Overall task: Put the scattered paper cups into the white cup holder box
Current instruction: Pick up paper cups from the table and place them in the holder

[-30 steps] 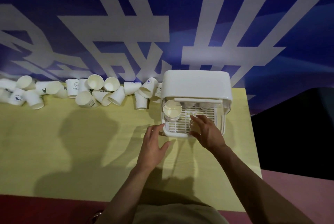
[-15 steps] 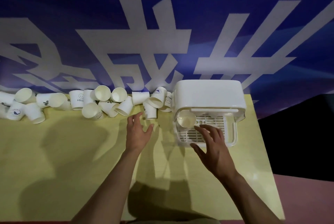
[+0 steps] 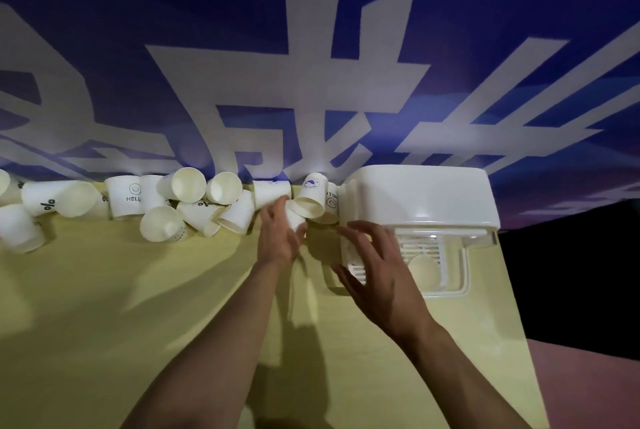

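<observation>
**Inspector:** Left arm, position?

**Observer:** It reaches forward across the yellow table (image 3: 104,307) to the near edge of the cup pile. The left hand (image 3: 278,236) is seen from the back, fingers pointing away toward the wall.

**Inspector:** Its grip?

**Observer:** The fingers are curled around a small white paper cup (image 3: 294,217), thumb on the right side of it. The cup's lower part shows between thumb and fingers; the rest is hidden by the hand. It sits against a tilted cup with a blue logo (image 3: 310,198).

**Inspector:** Right arm?

**Observer:** It is raised over the table in front of the white cup holder box (image 3: 420,194). The right hand (image 3: 379,276) has fingers spread and only slightly bent, holding nothing. It covers the left front corner of the box; I cannot tell whether it touches it.

**Inspector:** Location of the task items?

**Observer:** The scattered paper cups (image 3: 183,203) lie along the far table edge, left of the box, most on their sides, against the blue banner (image 3: 311,47). One cup (image 3: 424,271) stands inside the box on its slatted tray, mouth up
</observation>
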